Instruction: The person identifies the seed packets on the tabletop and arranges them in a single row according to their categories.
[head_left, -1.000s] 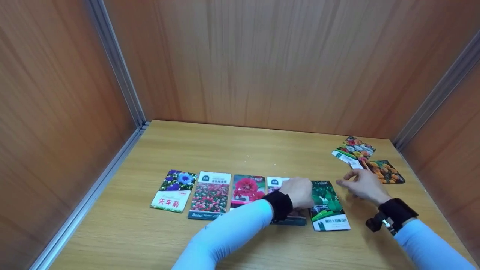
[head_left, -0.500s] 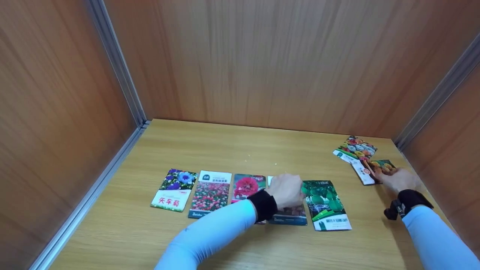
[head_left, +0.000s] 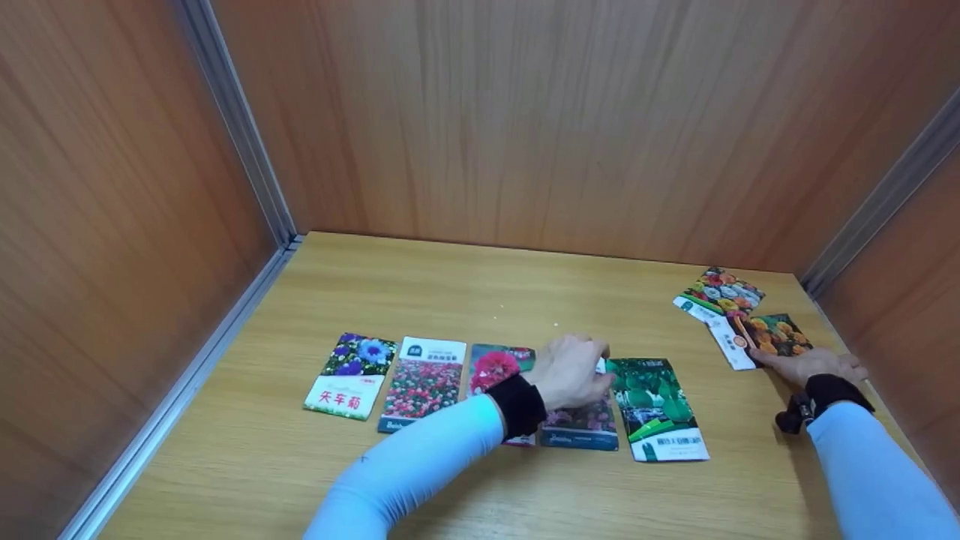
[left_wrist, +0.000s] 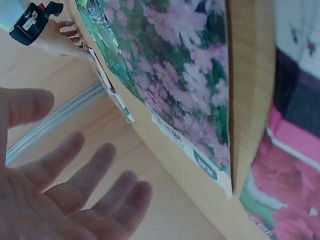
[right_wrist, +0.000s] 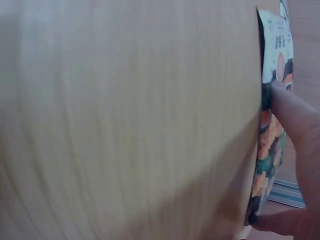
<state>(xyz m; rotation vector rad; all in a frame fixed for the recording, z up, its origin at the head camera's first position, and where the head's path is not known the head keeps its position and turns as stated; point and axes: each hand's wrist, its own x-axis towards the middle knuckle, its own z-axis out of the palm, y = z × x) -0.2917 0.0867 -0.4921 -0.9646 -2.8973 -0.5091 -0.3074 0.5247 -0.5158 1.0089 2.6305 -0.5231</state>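
Flat on the table, a seed packet with orange flowers [head_left: 780, 334] lies at the right. My right hand [head_left: 810, 366] holds it by the edge, thumb on its near side and a finger at its corner [right_wrist: 270, 150] in the right wrist view. My left hand [head_left: 568, 371] hovers over the pink-cosmos seed packet [head_left: 581, 424], fingers loosely spread and apart from it in the left wrist view. To that packet's right lies a green-leaf seed packet [head_left: 660, 405]; on its left is a red-flower packet [head_left: 495, 369], partly hidden by my left arm.
A mixed-flower packet [head_left: 724, 292] touches the orange one at the back right. Farther left in the row are a pink-flower packet [head_left: 424, 382] and a blue-flower packet [head_left: 351, 375]. Wooden panels [head_left: 525, 127] enclose the table [head_left: 420, 285] at the back and sides.
My right hand has moved right from beside the green-leaf packet to the orange-flower packet. My left hand has shifted left a little, off the green-leaf packet's edge, and its fingers have loosened.
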